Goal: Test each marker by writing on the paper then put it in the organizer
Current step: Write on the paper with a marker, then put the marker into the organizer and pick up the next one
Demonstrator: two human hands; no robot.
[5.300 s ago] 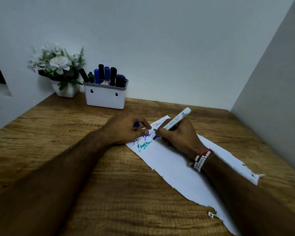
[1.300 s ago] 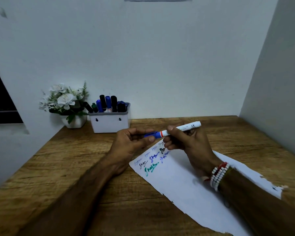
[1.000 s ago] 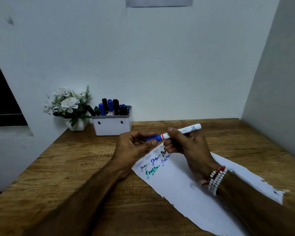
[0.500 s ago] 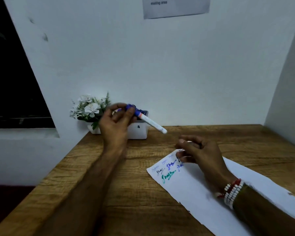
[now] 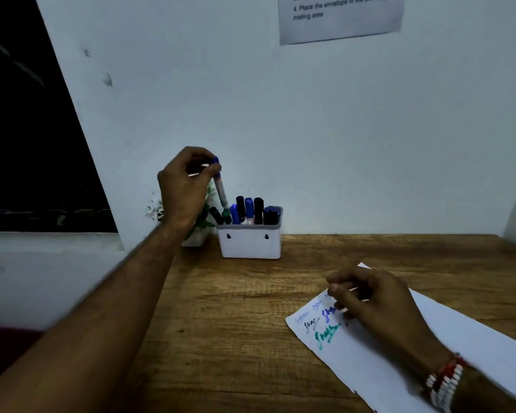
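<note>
Fingers (image 5: 203, 158) and thumb of the left hand (image 5: 183, 189) pinch the blue-capped top of a slim white felt marker (image 5: 220, 186). The marker hangs almost upright, cap up, its lower end leaning slightly toward five o'clock. That end sits over the left end of a white rectangular plastic organizer (image 5: 251, 244) with a grey rim. Whether it touches anything inside I cannot tell.

The organizer stands on the brown wooden table (image 5: 236, 323) at about eleven o'clock from the person, close to the pale wall (image 5: 280, 129). A row of capped markers (image 5: 249, 210) in black, green and blue stands in it. The leftmost black one leans out toward ten o'clock.

At two o'clock from the person the right hand (image 5: 373, 302) rests on a long white sheet of paper (image 5: 447, 338) with a torn near edge. Its fingers are loosely curled and nothing shows between them. A red-and-white beaded bracelet (image 5: 444, 386) circles that wrist. Scribbles (image 5: 325, 329) in black, blue and teal mark the sheet's far end, just at eight o'clock of the knuckles.

A small white-flowered potted plant (image 5: 154, 208) is mostly hidden behind the left hand, at nine o'clock of the organizer. A printed paper notice (image 5: 340, 19) is stuck on the wall at twelve o'clock, high up. A dark window opening (image 5: 27, 144) fills the ten o'clock corner.
</note>
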